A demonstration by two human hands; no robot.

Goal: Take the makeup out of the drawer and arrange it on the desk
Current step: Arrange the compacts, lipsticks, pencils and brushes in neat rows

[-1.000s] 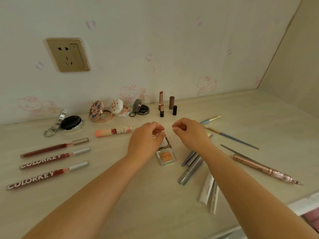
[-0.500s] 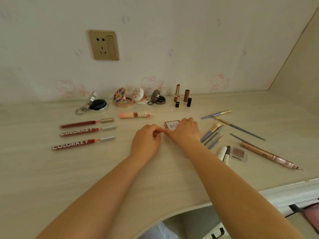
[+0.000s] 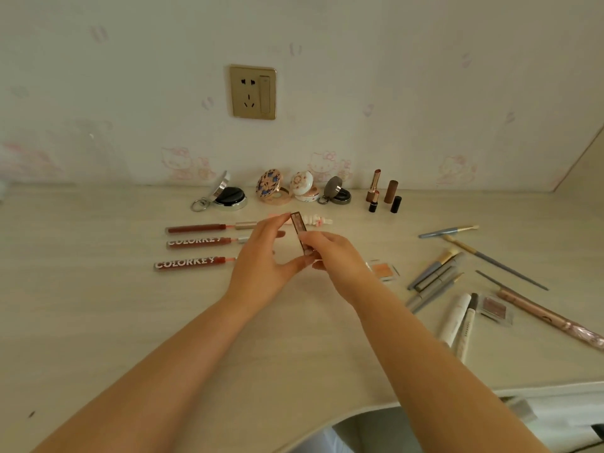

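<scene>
Head view: your left hand (image 3: 261,256) and right hand (image 3: 330,256) both pinch the small eyeshadow palette (image 3: 300,231), held on edge above the table (image 3: 98,322). Its long axis runs away from you, tilted up; both hands equally near.

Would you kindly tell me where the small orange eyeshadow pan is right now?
In the head view the orange eyeshadow pan lies flat on the desk, just right of the right hand and left of the grey pencils.
</scene>
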